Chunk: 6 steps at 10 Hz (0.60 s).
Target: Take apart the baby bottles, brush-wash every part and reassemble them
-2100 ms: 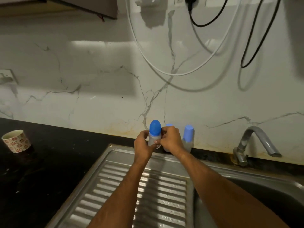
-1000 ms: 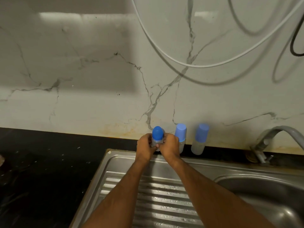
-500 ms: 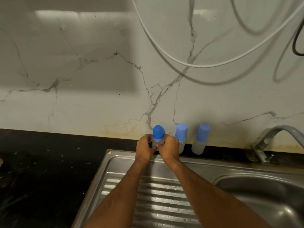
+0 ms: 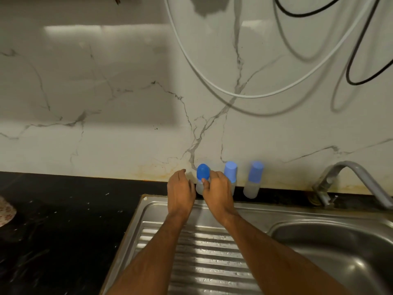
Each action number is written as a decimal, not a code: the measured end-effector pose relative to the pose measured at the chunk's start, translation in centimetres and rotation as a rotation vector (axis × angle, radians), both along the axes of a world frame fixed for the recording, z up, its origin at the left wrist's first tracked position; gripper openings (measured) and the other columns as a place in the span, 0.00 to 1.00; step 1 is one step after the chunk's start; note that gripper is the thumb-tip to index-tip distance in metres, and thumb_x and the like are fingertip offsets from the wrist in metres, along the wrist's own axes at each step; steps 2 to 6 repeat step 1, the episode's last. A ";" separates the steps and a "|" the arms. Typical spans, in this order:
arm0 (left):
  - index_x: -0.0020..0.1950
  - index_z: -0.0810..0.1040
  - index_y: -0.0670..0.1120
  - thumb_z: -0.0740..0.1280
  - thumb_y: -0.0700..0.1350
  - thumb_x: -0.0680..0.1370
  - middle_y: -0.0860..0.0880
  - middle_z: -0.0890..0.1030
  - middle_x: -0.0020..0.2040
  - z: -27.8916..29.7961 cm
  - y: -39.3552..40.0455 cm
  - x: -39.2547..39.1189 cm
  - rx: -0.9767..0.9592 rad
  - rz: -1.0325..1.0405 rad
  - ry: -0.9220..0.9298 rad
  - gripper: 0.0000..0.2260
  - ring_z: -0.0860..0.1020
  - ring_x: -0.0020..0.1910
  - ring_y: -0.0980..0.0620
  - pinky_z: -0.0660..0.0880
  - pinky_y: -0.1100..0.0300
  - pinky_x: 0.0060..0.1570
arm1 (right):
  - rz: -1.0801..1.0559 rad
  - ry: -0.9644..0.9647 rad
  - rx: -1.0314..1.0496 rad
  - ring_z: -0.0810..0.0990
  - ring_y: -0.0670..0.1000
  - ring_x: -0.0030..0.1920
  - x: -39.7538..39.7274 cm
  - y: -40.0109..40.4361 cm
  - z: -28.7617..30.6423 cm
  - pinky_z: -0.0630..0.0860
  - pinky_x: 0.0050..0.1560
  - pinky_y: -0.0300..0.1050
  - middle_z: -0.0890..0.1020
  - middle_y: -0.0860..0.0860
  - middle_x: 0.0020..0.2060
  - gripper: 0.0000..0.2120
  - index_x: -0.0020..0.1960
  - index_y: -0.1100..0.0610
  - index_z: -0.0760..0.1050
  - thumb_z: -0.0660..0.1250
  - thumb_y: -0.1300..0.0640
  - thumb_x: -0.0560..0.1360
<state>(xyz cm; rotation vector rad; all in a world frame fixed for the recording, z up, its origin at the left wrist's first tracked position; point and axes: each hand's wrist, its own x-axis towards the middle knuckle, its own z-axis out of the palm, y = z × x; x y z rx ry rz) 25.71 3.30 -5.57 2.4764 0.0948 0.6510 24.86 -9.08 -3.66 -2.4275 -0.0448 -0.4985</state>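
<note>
The lower part of the left bottle (image 4: pixel 200 184) is partly hidden between the two hands, and the middle bottle (image 4: pixel 230 173) is covered below its blue cap by the right hand (image 4: pixel 217 190). The right bottle (image 4: pixel 253 182) is blurred, so its detail is hard to read. A patterned cup (image 4: pixel 6 211) is cut off at the left edge of the counter (image 4: pixel 63 220), and the tap (image 4: pixel 348 179) runs out of the picture on the right. Only part of the sink bowl (image 4: pixel 340 252) shows.

Both forearms reach forward across the ribbed drainboard (image 4: pixel 204 252) to the back edge of the counter, where the three bottles stand upright in a row against the marble wall (image 4: pixel 106 103).

The left hand (image 4: pixel 180 190) lies back-up just left of the left bottle, fingers loosely extended and holding nothing; whether it touches the bottle cannot be told. The right hand has curled fingers, its thumb tip against the bottle just under the blue cap; how firmly it grips cannot be told, as the fingers behind the bottle are out of sight.

A white cable (image 4: pixel 234 94) and a black cable (image 4: pixel 357 81) hang in loops on the wall above.
</note>
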 end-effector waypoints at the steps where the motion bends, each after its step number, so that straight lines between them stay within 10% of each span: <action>1: 0.71 0.69 0.41 0.65 0.44 0.81 0.43 0.76 0.65 1.9 -0.1 -1.0 0.148 0.025 -0.086 0.20 0.74 0.64 0.45 0.69 0.48 0.71 | 0.009 -0.184 -0.143 0.80 0.58 0.52 -0.9 -0.6 1.8 0.78 0.56 0.51 0.81 0.58 0.51 0.14 0.60 0.66 0.78 0.72 0.58 0.77; 6: 0.71 0.69 0.41 0.65 0.44 0.81 0.43 0.76 0.65 1.9 -0.1 -1.0 0.148 0.025 -0.086 0.20 0.74 0.64 0.45 0.69 0.48 0.71 | 0.009 -0.184 -0.143 0.80 0.58 0.52 -0.9 -0.6 1.8 0.78 0.56 0.51 0.81 0.58 0.51 0.14 0.60 0.66 0.78 0.72 0.58 0.77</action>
